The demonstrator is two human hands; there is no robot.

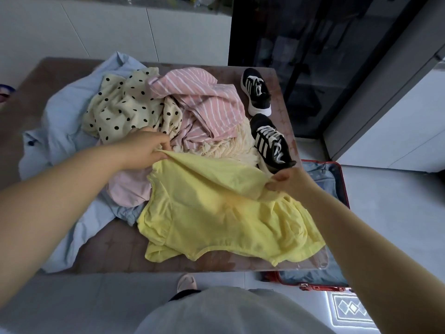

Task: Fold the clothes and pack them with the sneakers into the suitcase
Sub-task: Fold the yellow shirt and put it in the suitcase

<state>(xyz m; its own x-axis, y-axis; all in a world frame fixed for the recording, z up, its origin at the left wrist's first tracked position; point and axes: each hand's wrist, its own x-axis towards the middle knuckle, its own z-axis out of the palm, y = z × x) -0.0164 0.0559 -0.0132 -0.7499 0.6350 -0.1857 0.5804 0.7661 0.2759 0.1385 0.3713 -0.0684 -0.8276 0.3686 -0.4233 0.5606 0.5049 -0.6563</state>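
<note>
A yellow garment (221, 213) lies spread on the near part of the brown table (115, 247). My left hand (144, 147) pinches its far left edge, and my right hand (287, 182) pinches its far right edge, lifting that edge a little. Behind it sits a heap of clothes: a cream polka-dot piece (125, 109), a pink striped shirt (207, 102), a cream knit (231, 148), a plain pink piece (127, 189) and a light blue garment (65, 121). Two black sneakers with white stripes (258, 92) (272, 143) stand at the table's right side. The red suitcase (342, 189) lies open on the floor to the right.
A dark glass cabinet (313, 56) stands behind the table on the right, with white cabinets (120, 32) along the back wall. A patterned mat (349, 309) lies on the grey floor by the suitcase. My foot (186, 283) is near the table's front edge.
</note>
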